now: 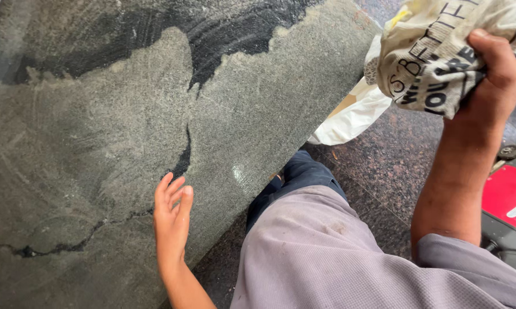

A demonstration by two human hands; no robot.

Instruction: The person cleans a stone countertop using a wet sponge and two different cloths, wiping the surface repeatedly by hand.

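Left hand (pixel 172 220): flat on the slab (pixel 97 143), palm down, fingers straight and pressed together, pointing up the stone; forearm runs down to the lower frame edge. Slab is dark grey, dusty in wide patches, black streaks showing through, with a thin crack beside the hand. Right hand (pixel 495 71): raised at upper right, arm bent at the elbow, fingers curled tight around a bunched printed cloth (pixel 435 57). Cloth is held off the slab, above the floor (pixel 384 166). White bag (pixel 352 117) lies at the slab's edge. Red machine (pixel 509 206) at far right.
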